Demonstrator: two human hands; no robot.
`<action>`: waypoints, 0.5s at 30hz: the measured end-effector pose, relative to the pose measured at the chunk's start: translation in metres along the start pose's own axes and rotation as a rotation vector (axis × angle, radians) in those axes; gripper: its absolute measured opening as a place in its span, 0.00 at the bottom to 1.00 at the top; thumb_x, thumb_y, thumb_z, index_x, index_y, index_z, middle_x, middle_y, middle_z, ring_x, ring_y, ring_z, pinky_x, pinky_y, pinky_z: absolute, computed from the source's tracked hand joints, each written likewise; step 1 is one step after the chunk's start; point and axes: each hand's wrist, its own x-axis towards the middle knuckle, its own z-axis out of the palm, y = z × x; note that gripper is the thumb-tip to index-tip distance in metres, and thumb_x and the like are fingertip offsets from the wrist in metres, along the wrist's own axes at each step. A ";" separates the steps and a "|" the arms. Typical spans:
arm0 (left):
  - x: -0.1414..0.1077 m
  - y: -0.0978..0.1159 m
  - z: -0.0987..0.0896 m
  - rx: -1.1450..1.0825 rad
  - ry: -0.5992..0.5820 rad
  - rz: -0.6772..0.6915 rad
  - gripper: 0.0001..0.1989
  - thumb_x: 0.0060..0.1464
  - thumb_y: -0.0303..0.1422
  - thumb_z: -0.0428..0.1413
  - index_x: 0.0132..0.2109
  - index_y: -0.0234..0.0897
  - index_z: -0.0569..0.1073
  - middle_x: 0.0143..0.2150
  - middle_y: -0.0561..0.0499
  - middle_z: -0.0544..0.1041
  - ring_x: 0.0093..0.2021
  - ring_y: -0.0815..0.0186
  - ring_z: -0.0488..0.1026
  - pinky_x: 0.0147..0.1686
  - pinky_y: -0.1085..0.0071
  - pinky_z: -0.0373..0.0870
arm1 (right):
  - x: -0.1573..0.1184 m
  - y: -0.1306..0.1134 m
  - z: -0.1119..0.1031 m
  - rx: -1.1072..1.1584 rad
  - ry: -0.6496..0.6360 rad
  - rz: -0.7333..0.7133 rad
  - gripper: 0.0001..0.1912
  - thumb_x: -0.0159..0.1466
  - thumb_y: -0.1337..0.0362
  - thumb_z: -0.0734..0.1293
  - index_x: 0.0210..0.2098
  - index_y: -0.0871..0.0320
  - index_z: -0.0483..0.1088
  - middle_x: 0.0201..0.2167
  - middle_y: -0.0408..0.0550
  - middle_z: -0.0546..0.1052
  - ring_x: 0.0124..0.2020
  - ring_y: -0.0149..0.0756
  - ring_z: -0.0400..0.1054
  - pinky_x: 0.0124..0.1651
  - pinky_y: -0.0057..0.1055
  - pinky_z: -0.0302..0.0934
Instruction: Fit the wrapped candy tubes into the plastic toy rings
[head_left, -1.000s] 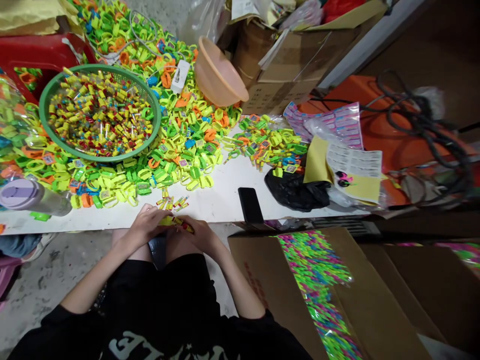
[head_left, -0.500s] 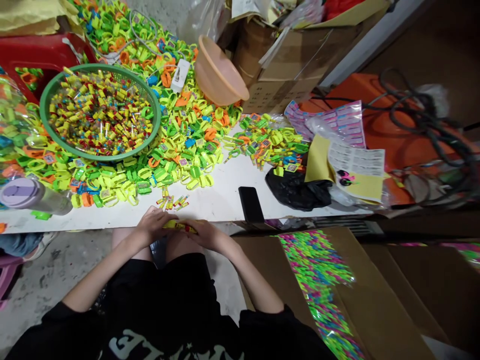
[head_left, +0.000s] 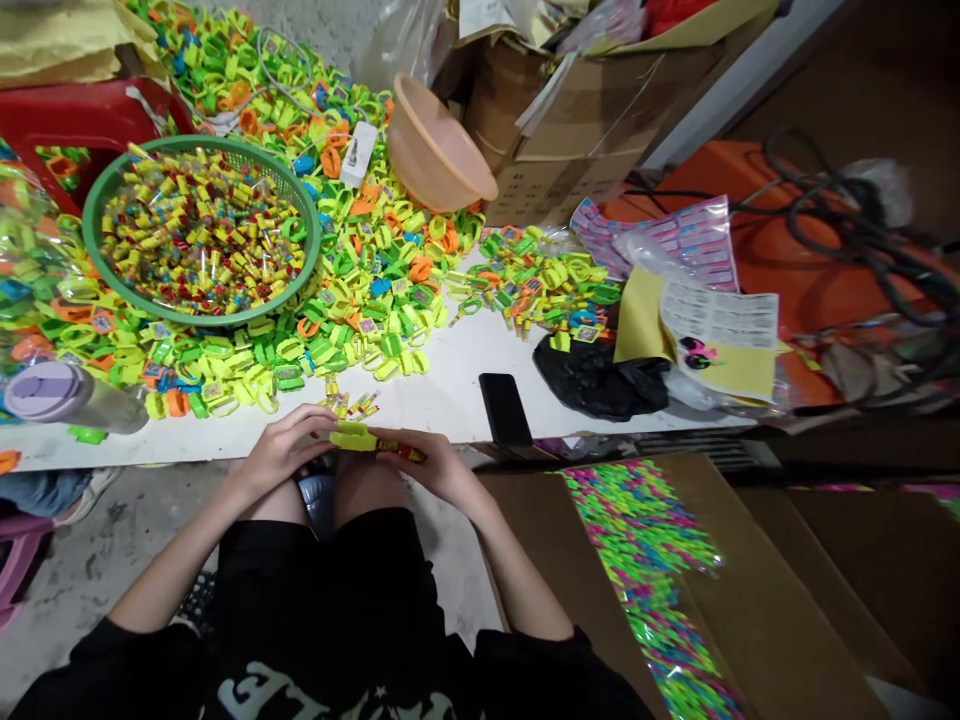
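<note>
Over my lap, at the table's front edge, my left hand (head_left: 289, 445) has its fingers closed on a yellow-green plastic piece (head_left: 352, 437). My right hand (head_left: 431, 462) grips a small yellow and red tube (head_left: 401, 450), whose left end meets the plastic piece. A few similar small tubes (head_left: 364, 404) lie on the white table (head_left: 450, 385) just beyond my hands. Behind them spreads a large heap of green, yellow, orange and blue plastic pieces (head_left: 330, 345). A green basket (head_left: 315, 235) full of yellow and red tubes stands on the heap at the left.
A black phone (head_left: 504, 408) lies near the front edge, beside a black plastic bag (head_left: 600, 380). A lidded cup (head_left: 75, 395) lies at left. Further back are a tilted peach bowl (head_left: 442, 150) and a cardboard box (head_left: 570, 140). An open carton (head_left: 765, 600) sits at lower right.
My hands have moved slightly apart, showing more of the yellow-green piece and the red and yellow tube between them. The view has shifted slightly.
</note>
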 end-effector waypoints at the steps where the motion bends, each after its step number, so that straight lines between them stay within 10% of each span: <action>1: 0.000 0.001 0.000 0.002 -0.009 0.001 0.09 0.60 0.34 0.52 0.47 0.39 0.71 0.48 0.45 0.73 0.48 0.65 0.72 0.47 0.70 0.71 | 0.000 0.000 0.001 -0.033 0.030 -0.011 0.19 0.62 0.56 0.66 0.52 0.52 0.71 0.43 0.48 0.78 0.42 0.40 0.73 0.46 0.33 0.64; 15: 0.006 0.022 -0.005 0.280 -0.153 0.072 0.13 0.62 0.38 0.48 0.44 0.38 0.73 0.45 0.48 0.77 0.41 0.67 0.76 0.40 0.74 0.72 | -0.006 -0.005 0.004 -0.482 0.048 -0.085 0.15 0.64 0.57 0.64 0.48 0.53 0.74 0.32 0.48 0.79 0.30 0.35 0.73 0.32 0.26 0.62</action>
